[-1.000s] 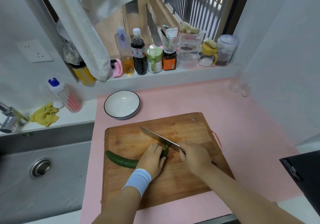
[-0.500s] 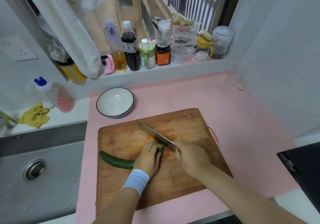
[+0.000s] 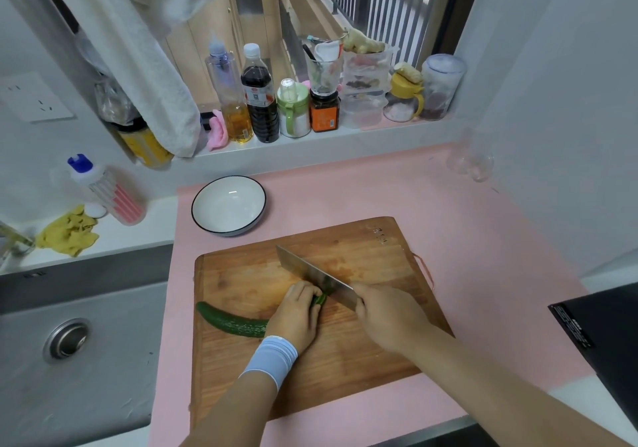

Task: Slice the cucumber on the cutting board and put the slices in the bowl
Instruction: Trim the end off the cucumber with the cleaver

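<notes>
On a pink kitchen counter, lower centre of frame, the left hand curls over the cucumber on the cutting board while the right hand grips a knife at the cucumber's right end; the bowl sits just beyond the board's upper left corner.

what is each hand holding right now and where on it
The right grip holds the knife at its handle end, hidden under the hand. The left grip holds the cucumber down near its end beside the blade.
</notes>
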`<action>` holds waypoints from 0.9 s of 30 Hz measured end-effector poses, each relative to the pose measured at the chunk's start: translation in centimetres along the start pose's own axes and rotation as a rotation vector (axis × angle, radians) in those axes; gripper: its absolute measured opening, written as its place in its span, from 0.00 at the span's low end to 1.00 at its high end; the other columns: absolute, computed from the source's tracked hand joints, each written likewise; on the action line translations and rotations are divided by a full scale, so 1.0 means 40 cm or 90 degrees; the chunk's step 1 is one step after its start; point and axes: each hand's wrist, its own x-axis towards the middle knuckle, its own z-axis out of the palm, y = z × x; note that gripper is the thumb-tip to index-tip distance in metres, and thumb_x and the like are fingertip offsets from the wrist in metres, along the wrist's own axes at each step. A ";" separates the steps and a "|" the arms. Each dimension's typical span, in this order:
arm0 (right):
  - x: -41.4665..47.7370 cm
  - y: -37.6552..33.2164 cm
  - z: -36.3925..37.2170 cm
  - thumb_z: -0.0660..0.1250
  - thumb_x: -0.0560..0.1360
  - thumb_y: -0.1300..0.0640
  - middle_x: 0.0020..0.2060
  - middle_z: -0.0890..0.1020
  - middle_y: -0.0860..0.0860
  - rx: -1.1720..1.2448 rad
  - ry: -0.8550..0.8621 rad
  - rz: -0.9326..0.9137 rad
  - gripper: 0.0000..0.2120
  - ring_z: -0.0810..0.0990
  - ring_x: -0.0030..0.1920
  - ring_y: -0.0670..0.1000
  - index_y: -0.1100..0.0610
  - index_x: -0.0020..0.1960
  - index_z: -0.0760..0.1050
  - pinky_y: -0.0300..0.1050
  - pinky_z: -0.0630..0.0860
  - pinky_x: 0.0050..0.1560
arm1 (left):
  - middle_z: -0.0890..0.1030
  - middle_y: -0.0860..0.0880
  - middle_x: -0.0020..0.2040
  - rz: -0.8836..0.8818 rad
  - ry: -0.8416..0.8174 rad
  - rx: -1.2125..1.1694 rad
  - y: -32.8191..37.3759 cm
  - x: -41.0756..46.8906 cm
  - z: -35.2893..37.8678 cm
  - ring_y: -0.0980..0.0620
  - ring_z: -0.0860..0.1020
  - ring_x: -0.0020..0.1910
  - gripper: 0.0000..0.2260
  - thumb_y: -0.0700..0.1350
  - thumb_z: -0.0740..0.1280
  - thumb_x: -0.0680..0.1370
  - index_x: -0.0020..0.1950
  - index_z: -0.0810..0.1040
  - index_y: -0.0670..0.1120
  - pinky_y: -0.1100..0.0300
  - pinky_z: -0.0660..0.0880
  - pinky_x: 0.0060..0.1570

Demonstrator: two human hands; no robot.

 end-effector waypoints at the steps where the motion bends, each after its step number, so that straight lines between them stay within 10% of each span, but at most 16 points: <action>1: 0.002 -0.001 -0.001 0.56 0.82 0.55 0.37 0.78 0.45 -0.003 -0.002 0.001 0.06 0.77 0.37 0.49 0.49 0.51 0.71 0.52 0.79 0.41 | 0.71 0.55 0.57 -0.008 -0.003 0.000 0.000 0.001 -0.001 0.57 0.70 0.56 0.08 0.44 0.61 0.79 0.58 0.74 0.50 0.56 0.77 0.49; 27: 0.092 0.045 -0.037 0.56 0.83 0.54 0.33 0.78 0.47 0.225 -0.047 0.106 0.14 0.74 0.32 0.47 0.47 0.39 0.71 0.43 0.69 0.34 | 0.71 0.56 0.50 -0.078 0.003 -0.056 0.035 0.024 -0.037 0.57 0.70 0.50 0.05 0.43 0.66 0.77 0.50 0.71 0.51 0.64 0.67 0.49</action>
